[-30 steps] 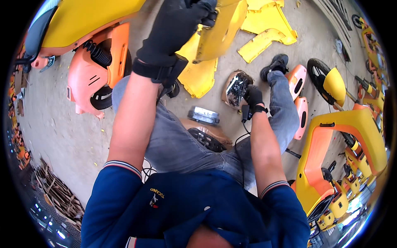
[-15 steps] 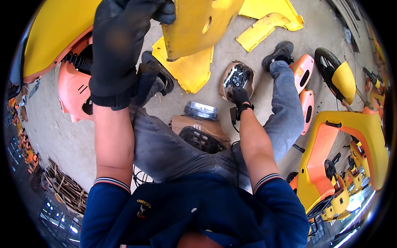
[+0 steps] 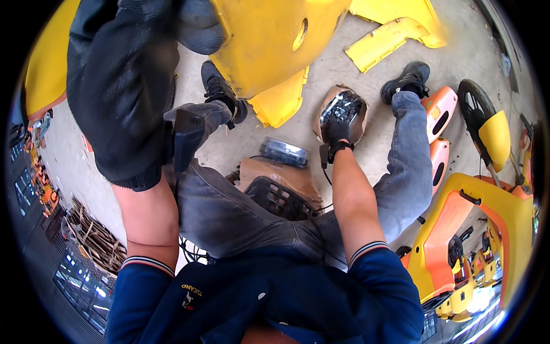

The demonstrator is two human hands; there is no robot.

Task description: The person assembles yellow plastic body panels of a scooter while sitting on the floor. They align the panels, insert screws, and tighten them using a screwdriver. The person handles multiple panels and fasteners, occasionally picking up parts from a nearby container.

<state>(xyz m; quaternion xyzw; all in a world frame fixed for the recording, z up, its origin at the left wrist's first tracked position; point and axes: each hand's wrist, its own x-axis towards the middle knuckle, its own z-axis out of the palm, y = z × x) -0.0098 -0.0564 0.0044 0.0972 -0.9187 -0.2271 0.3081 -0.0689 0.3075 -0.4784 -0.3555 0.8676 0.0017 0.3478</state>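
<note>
My left hand [image 3: 129, 71], in a black glove, is raised close to the camera. Its fingers are closed on the edge of a scuffed yellow plastic panel [image 3: 260, 49] with an oval hole, held up off the floor. My right hand [image 3: 334, 131], also gloved in black, reaches down into a torn cardboard box [image 3: 358, 127]. Inside lie many small dark and silvery metal pieces [image 3: 344, 106] that look like fasteners. The fingertips are down among these pieces, so I cannot make out whether they grip anything.
Yellow panels [image 3: 395, 34] lie ahead on the concrete. Between my legs are a clear headlight-like unit [image 3: 283, 152], cardboard [image 3: 252, 170] and a black slotted part [image 3: 275, 198]. Orange covers [image 3: 438, 114], a wheel with a yellow fender [image 3: 495, 135] and a yellow-orange body shell [image 3: 441, 235] stand right.
My left hand and the yellow panel have come nearer the camera, the hand shifting left. My right hand has gone a little deeper into the box. The view has shifted slightly.
</note>
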